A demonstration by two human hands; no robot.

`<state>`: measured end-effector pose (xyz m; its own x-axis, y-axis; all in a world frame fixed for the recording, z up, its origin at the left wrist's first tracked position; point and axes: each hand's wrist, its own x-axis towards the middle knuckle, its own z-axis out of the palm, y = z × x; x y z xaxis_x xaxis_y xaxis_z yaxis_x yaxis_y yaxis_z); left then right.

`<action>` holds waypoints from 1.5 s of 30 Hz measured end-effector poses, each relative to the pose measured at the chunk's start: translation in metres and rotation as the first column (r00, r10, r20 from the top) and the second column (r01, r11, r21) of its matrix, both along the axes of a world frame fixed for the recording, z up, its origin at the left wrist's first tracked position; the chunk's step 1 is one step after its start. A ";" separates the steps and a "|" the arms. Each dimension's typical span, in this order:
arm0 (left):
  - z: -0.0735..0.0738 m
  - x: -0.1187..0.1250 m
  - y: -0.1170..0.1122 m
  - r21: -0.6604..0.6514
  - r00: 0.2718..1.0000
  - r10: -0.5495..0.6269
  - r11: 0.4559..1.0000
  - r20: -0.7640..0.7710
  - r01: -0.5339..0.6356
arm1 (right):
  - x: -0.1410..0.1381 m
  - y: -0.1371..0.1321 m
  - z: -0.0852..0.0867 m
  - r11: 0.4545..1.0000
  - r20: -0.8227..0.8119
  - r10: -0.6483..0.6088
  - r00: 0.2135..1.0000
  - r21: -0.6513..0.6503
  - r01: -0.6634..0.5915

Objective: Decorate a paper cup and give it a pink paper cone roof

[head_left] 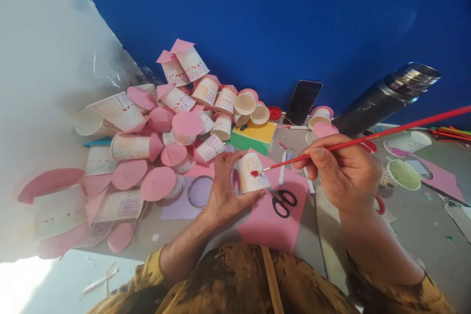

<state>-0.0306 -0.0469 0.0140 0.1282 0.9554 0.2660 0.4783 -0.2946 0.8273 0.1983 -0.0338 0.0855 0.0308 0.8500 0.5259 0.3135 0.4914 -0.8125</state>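
Observation:
My left hand (224, 186) is wrapped round a white paper cup (251, 172) lying on its side over a pink paper sheet (270, 216). The cup bears an orange drawing and purple scribbles. My right hand (344, 169) pinches a long red paintbrush (368, 138). The brush tip, loaded with red paint, touches the cup's lower side. Black scissors (283, 201) lie on the pink sheet just right of the cup.
A heap of decorated cups with pink cone lids (165, 127) fills the left of the table. A phone (302, 102) leans on the blue wall, with a dark steel flask (390, 95) to its right. Cups of paint (403, 174), markers (282, 167) and pencils (449, 133) lie around.

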 end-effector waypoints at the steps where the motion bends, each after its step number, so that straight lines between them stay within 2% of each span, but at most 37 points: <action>1: 0.000 0.000 0.000 -0.005 1.000 -0.001 1.000 0.001 0.001 | 0.000 0.000 0.000 1.000 0.006 0.005 1.000 -0.010 -0.004; 8: 0.002 -0.001 0.000 -0.030 1.000 -0.007 1.000 0.020 0.007 | 0.000 0.005 0.002 0.998 -0.120 -0.037 0.992 0.041 0.042; 12: -0.001 -0.003 0.002 -0.014 0.994 -0.062 0.998 0.093 0.064 | 0.002 0.007 0.000 0.994 -0.150 -0.035 0.988 0.094 0.050; 14: -0.003 -0.004 0.003 -0.020 0.982 -0.107 0.994 0.153 0.112 | 0.006 0.008 -0.002 0.998 -0.081 0.000 0.997 0.067 0.006; 16: -0.005 -0.004 0.004 -0.026 0.968 -0.143 0.988 0.207 0.152 | 0.009 0.010 -0.004 0.996 0.079 0.086 0.993 -0.009 -0.085; 20: -0.008 -0.004 0.003 0.012 0.966 -0.145 0.989 0.216 0.146 | 0.012 0.013 -0.007 0.953 0.393 0.301 0.869 -0.143 -0.266; 24: -0.008 -0.003 0.002 0.091 0.976 -0.143 0.987 0.162 0.130 | 0.009 0.016 -0.012 0.921 0.510 0.390 0.767 -0.205 -0.332; 27: -0.008 -0.003 0.001 0.112 0.975 -0.144 0.986 0.171 0.125 | 0.008 0.017 -0.013 0.913 0.537 0.408 0.738 -0.234 -0.335; 30: -0.008 -0.004 0.000 0.095 0.963 -0.154 0.986 0.223 0.136 | 0.010 0.018 -0.012 0.907 0.523 0.422 0.740 -0.234 -0.351; 32: -0.008 -0.004 0.001 0.057 0.933 -0.176 0.984 0.314 0.167 | 0.013 0.020 -0.013 0.909 0.500 0.416 0.759 -0.225 -0.350; 36: -0.004 -0.003 0.004 -0.050 0.774 -0.235 0.945 0.588 0.325 | 0.017 0.021 -0.013 0.926 0.433 0.377 0.819 -0.207 -0.316; 39: 0.000 -0.002 0.005 -0.080 0.685 -0.235 0.915 0.690 0.395 | 0.017 0.022 -0.010 0.929 0.388 0.366 0.846 -0.200 -0.311; 42: 0.001 -0.001 0.005 -0.098 0.679 -0.201 0.922 0.707 0.375 | 0.015 0.022 -0.008 0.919 0.362 0.392 0.845 -0.188 -0.346; 45: -0.002 -0.003 0.005 -0.115 0.762 -0.142 0.955 0.632 0.273 | 0.013 0.021 -0.009 0.942 0.297 0.336 0.894 -0.116 -0.315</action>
<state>-0.0333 -0.0423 0.0119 0.2025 0.9635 0.1750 -0.2020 -0.1337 0.9702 0.2112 -0.0129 0.0764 -0.4083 0.8162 0.4089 0.3846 0.5600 -0.7338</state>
